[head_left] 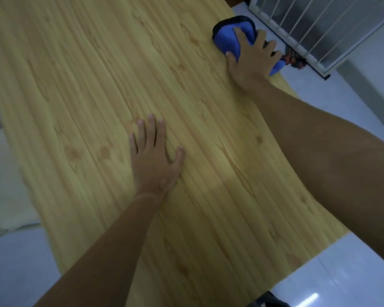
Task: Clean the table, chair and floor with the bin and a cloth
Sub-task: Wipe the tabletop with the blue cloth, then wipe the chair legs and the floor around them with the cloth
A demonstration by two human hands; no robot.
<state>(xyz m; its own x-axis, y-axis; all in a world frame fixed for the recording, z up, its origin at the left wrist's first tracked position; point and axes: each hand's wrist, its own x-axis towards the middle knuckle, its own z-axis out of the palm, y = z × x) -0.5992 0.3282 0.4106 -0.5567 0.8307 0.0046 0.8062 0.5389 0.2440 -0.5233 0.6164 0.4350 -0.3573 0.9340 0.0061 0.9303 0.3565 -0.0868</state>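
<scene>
Both of your hands are down on the table [75, 74], a long top of yellow wood grain that runs away from you. Your left hand [153, 160] lies flat on the bare wood near the middle, palm down, fingers straight and close together, thumb held out to the side; it grasps nothing. Your right hand [251, 60] reaches much farther, to the far right edge of the table, where it presses down on the blue cloth [227, 38]. The fingers there are spread wide over the cloth rather than closed round it, with the thumb touching its near side, so the grip is released and the cloth is pinned under the palm. The cloth is bunched into a rounded lump with a dark border, and a corner of it sticks out past your hand at the table's edge. Beyond that edge is a white wire rack [308, 29], with a small orange and black thing [294, 60] at its foot, too blurred to tell. Pale glossy floor [353, 273] shows on your right, and a cream-coloured shape [7, 191] sits beside the table on your left
</scene>
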